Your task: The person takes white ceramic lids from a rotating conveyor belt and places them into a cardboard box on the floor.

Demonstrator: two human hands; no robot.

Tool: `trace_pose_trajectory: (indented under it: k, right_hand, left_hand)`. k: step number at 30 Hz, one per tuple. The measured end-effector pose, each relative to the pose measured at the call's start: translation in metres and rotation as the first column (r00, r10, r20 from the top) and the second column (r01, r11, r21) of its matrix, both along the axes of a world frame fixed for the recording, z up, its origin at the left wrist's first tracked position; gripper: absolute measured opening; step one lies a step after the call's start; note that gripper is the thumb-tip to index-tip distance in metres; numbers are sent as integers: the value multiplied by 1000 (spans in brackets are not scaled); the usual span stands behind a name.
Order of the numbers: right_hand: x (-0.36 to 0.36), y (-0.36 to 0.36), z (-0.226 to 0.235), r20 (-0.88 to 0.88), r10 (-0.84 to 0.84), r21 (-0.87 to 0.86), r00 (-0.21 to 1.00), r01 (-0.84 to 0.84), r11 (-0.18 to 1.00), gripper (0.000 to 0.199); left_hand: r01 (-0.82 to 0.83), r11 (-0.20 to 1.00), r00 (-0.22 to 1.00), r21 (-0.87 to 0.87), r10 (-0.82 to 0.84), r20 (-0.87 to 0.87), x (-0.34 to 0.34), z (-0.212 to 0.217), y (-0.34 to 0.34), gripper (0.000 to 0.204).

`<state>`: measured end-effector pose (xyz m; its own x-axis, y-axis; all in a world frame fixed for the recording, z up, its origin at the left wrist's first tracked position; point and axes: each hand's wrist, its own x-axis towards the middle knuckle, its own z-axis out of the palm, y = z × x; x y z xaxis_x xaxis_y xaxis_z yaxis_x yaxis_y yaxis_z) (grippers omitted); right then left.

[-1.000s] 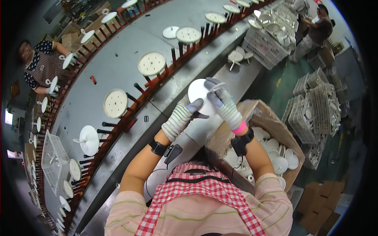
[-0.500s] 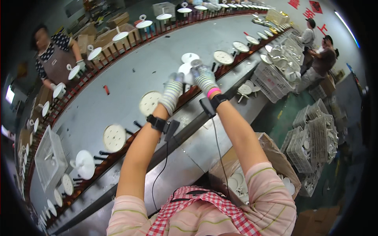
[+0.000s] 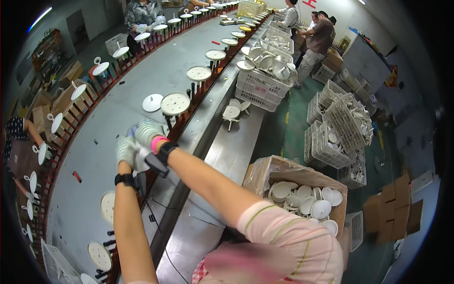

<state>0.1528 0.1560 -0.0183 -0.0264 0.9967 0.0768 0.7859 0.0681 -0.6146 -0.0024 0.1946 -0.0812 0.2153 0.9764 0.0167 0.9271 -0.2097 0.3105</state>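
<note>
Along the edge of the bench (image 3: 113, 118), left hand (image 3: 126, 150) and right hand (image 3: 149, 133) meet at a white disc (image 3: 141, 163); blurred, so cannot tell how far the grip closes. Nearby discs (image 3: 175, 104) sit on pegs (image 3: 192, 88), presumably keeping faces clear; disc-filled box (image 3: 302, 175) stands within reach.

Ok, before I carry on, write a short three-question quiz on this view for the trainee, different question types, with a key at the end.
1. True or false: the left hand and the right hand both wear gloves.
2. In the picture, the open cardboard box of white discs lies: A) left of both hands; B) between the hands; C) right of both hands.
3. Fill in: the pink band is on the person's ____ wrist.

Key: 1. True. 2. C. 3. Right.
</note>
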Motion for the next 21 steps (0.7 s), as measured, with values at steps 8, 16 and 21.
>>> trace_pose_trajectory:
  k: [8,16,21]
  right_hand:
    - [-18,-100,-29,-315,139,557,939,65,828,31]
    - [187,-332,-137,-229,-297,367,927,364,856,22]
    - [311,-359,-256,-141,-655,229,742,668,708,22]
  left_hand:
    - [-22,985,999,173,15,41,-81,-29,-24,43]
    - [-581,811,793,59,549,263,-104,44,-129,36]
    - [145,988,983,-44,-149,-107,-357,102,-74,47]
